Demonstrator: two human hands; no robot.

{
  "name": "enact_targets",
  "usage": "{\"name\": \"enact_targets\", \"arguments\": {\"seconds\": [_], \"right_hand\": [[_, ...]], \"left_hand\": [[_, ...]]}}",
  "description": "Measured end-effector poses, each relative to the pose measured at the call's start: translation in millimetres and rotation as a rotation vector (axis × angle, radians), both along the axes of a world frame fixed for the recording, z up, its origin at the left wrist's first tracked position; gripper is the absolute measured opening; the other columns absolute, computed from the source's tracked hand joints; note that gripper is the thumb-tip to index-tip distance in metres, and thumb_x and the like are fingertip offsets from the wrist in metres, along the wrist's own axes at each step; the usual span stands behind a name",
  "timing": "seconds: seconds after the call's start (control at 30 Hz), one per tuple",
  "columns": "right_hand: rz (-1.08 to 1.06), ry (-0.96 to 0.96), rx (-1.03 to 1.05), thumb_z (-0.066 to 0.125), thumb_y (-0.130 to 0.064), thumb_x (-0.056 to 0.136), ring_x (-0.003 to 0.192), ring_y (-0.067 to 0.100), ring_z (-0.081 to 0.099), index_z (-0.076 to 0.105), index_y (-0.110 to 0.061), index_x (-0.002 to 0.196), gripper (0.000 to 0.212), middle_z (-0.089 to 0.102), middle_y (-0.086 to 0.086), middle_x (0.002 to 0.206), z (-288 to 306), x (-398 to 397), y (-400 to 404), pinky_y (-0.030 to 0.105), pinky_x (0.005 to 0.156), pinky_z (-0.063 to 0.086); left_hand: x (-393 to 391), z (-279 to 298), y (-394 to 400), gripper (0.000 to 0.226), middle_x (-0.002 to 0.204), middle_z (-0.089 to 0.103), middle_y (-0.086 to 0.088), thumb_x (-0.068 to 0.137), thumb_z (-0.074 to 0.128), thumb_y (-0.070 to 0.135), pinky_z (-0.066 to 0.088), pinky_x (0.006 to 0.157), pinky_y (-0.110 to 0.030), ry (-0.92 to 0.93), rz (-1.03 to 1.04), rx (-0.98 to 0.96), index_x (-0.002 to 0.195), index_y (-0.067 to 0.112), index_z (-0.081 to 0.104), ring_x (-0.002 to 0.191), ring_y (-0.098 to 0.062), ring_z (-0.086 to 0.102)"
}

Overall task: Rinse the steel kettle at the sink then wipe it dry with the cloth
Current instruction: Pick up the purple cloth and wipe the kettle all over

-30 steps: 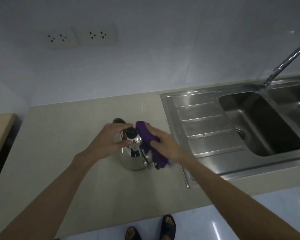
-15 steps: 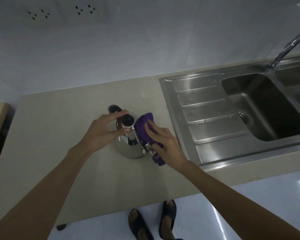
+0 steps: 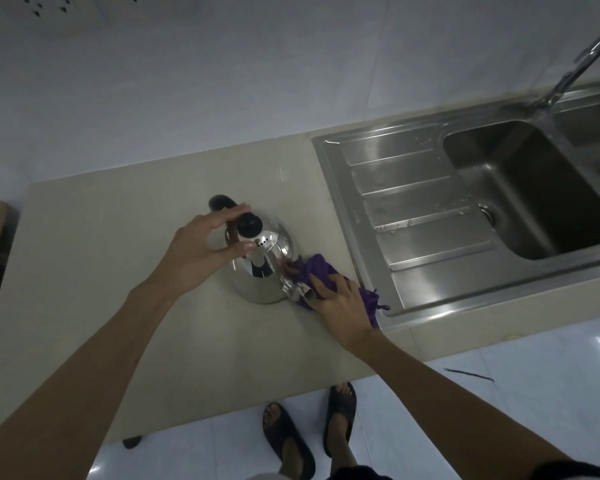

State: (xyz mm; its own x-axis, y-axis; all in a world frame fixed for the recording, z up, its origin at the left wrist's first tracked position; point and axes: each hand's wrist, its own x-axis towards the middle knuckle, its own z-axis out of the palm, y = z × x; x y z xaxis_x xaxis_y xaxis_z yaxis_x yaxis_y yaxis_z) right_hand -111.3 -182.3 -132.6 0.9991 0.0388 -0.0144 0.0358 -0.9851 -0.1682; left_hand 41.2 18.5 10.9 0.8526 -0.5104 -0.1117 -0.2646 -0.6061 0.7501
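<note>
On the counter (image 3: pixel 84 271) left of the sink (image 3: pixel 413 216), no water running, stands the steel kettle (image 3: pixel 267 268): rinsing judged complete, drying under way. Left hand (image 3: pixel 201 251) is closed around its handle; right hand (image 3: pixel 340 299) presses the purple cloth (image 3: pixel 317 268) against the near-right side by the spout. Remaining surfaces appear outstanding.

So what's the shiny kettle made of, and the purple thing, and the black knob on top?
The kettle looks like polished steel: it mirrors the hand and the light. The purple cloth looks like soft fabric, crumpled, with loose threads at one corner. The knob is matt black, probably plastic, though that is hard to tell.
</note>
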Motion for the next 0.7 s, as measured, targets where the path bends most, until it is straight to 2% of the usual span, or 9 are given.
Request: {"name": "enact_targets", "arguments": {"seconds": [0.13,0.27,0.33,0.4,0.43,0.5,0.6,0.7], "right_hand": [[0.033,-0.091,0.008,0.087,-0.013,0.054,0.096,0.033,0.064,0.071,-0.031,0.101,0.054,0.068,-0.006,0.117,-1,-2,-9,0.043,0.073,0.054],[0.072,-0.037,0.088,0.076,-0.011,0.069,0.096,0.037,0.061,0.07,-0.03,0.107,0.043,0.068,-0.007,0.117,1,0,-14,0.047,0.073,0.054],[-0.019,-0.109,0.299,0.062,-0.007,0.076,0.098,0.036,0.062,0.069,-0.025,0.114,0.042,0.067,-0.003,0.122,17,10,-18,0.045,0.082,0.053],[-0.179,-0.215,0.633,0.052,0.001,0.079,0.103,0.023,0.065,0.066,-0.017,0.121,0.048,0.066,0.005,0.124,46,21,-25,0.025,0.09,0.051],[-0.253,-0.249,0.824,0.049,0.006,0.082,0.099,0.015,0.065,0.063,-0.016,0.126,0.051,0.066,0.005,0.125,62,25,-25,0.015,0.085,0.048],[-0.272,-0.284,1.103,0.045,0.008,0.087,0.09,0.015,0.064,0.055,-0.02,0.134,0.055,0.063,0.0,0.127,91,30,-15,0.018,0.071,0.049],[-0.242,-0.409,1.16,0.044,0.002,0.09,0.093,0.016,0.062,0.047,-0.022,0.14,0.055,0.058,0.006,0.133,92,28,15,0.026,0.074,0.052],[-0.463,-0.465,1.158,0.042,-0.009,0.092,0.085,0.01,0.056,0.042,-0.031,0.142,0.055,0.06,0.009,0.122,65,19,30,0.028,0.072,0.05]], "left_hand": [[-1,5,0,0.06,0.129,0.054,0.03,0.078,0.079,0.031,0.027,0.108,-0.021,0.002,-0.008,0.008,0.132,0.045,0.056,0.126,0.001,0.043],[-6,4,-1,0.058,0.138,0.053,0.023,0.081,0.076,0.033,0.026,0.11,-0.022,0.014,-0.003,-0.006,0.132,0.047,0.053,0.132,0.0,0.041],[-13,4,-7,0.055,0.136,0.053,0.022,0.082,0.074,0.036,0.029,0.106,-0.02,-0.018,0.028,-0.008,0.133,0.04,0.054,0.126,0.001,0.045],[-17,4,-13,0.055,0.128,0.055,0.023,0.08,0.075,0.039,0.032,0.102,-0.02,-0.086,0.048,-0.008,0.131,0.033,0.057,0.118,0.002,0.047],[-17,4,-15,0.055,0.126,0.055,0.023,0.079,0.076,0.038,0.033,0.102,-0.021,-0.095,0.038,-0.009,0.13,0.032,0.058,0.117,0.002,0.047],[-12,7,-11,0.055,0.129,0.056,0.023,0.078,0.077,0.037,0.032,0.107,-0.023,-0.035,-0.024,-0.02,0.129,0.036,0.058,0.122,0.002,0.047],[3,11,-2,0.06,0.137,0.056,0.021,0.07,0.077,0.045,0.027,0.116,-0.028,0.093,-0.139,-0.006,0.127,0.042,0.059,0.133,0.004,0.042],[4,9,1,0.057,0.136,0.057,0.024,0.073,0.079,0.039,0.028,0.118,-0.035,0.101,-0.148,-0.022,0.126,0.043,0.059,0.134,0.003,0.043]]}}
